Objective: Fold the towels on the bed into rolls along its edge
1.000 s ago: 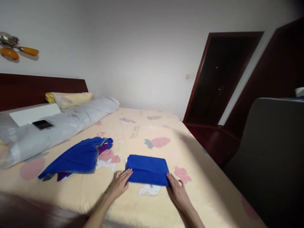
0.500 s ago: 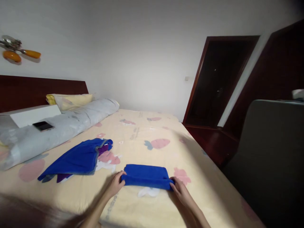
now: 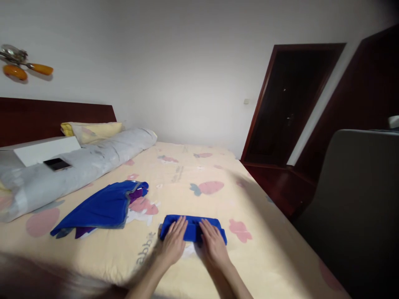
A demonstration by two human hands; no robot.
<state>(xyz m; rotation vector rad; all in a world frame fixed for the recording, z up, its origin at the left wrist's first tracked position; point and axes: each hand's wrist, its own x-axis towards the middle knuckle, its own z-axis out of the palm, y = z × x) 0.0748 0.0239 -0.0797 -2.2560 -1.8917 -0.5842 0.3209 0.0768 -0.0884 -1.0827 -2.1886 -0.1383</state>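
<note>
A folded blue cloth [image 3: 192,236] lies on the bed near its front edge, in a compact rectangle. My left hand [image 3: 175,241] rests flat on its left part, fingers stretched forward. On its right part lies my right hand [image 3: 214,241], also flat with fingers extended. Both palms cover some of the cloth's near side. To the left, a second blue cloth piece [image 3: 102,205] with grey edging and purple patches is spread loosely on the sheet, apart from both hands.
The bed has a cream sheet [image 3: 174,182] with pink prints. A grey bolster [image 3: 102,151] carries a phone [image 3: 57,164]; a white box [image 3: 46,150] and yellow pillow [image 3: 99,132] are behind it. A dark chair back [image 3: 358,178] stands at right, a door [image 3: 293,104] beyond.
Both hands have let go of the cloth's two ends and moved inward onto its top. The near edge is now folded further over, making the bundle narrower.
</note>
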